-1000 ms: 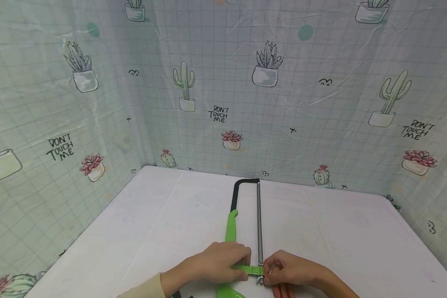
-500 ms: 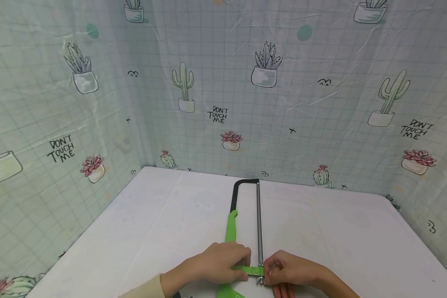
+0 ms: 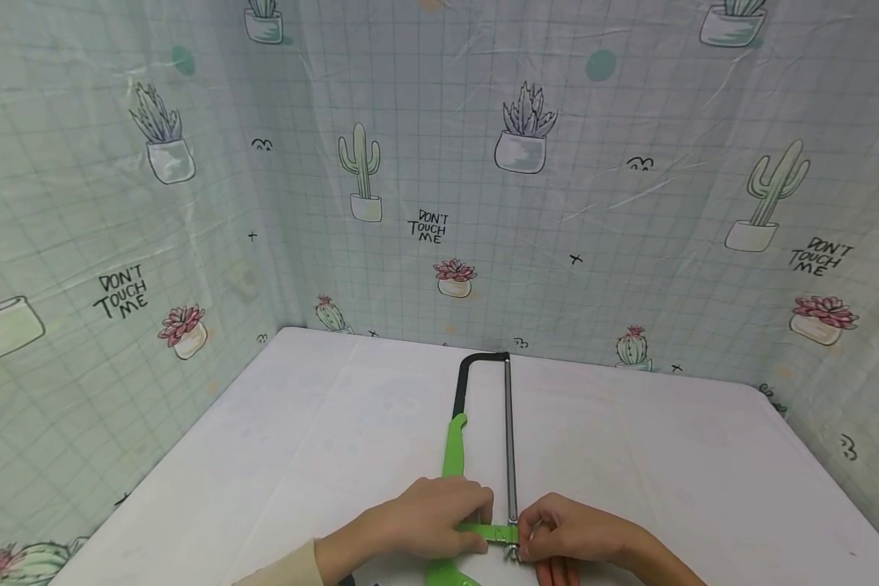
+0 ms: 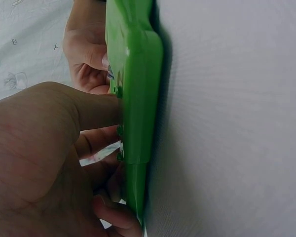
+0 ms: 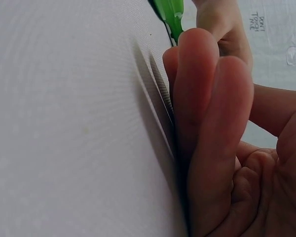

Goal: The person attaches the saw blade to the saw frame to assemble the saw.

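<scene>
A hacksaw with a green and black frame (image 3: 453, 448) lies flat on the white table, its grey blade (image 3: 509, 439) on the right side. My left hand (image 3: 435, 517) grips the green frame near the handle, thumb and fingers about its cross arm (image 3: 498, 533). In the left wrist view the green frame (image 4: 138, 94) passes beside the thumb. My right hand (image 3: 579, 529) pinches with thumb and forefinger at the arm's right end, by the metal wing nut (image 3: 512, 553). The fingertips partly cover that spot. In the right wrist view the other fingers (image 5: 207, 98) rest near the table.
The white table (image 3: 666, 456) spreads out on both sides of the hacksaw. A cactus-patterned sheet (image 3: 557, 203) rises behind it and along the sides. At the bottom edge, a small dark thing (image 3: 347, 580) shows in part beside the left forearm.
</scene>
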The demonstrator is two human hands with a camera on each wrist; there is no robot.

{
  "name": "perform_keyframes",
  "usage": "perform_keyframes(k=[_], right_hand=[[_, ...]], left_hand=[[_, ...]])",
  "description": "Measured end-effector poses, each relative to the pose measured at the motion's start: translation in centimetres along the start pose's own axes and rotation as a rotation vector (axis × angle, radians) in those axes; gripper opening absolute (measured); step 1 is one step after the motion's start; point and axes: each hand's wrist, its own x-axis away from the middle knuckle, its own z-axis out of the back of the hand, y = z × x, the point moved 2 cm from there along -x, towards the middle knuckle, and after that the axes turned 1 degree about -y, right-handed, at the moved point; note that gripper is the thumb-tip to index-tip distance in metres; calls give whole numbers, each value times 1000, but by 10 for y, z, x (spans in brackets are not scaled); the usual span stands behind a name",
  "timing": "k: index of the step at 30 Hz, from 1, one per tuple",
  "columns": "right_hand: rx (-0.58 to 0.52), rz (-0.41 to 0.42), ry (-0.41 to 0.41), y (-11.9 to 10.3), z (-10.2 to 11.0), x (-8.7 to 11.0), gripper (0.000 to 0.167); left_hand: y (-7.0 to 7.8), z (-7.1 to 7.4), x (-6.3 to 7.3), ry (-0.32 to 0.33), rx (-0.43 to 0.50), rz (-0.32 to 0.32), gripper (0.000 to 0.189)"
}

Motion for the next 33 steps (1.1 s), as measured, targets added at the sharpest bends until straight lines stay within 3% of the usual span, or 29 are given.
perform_keyframes(k=[33], right_hand=[[-6,-15,5,1,1,-1,14]], left_hand=[[-1,0,-2,-3,6,-7,15]])
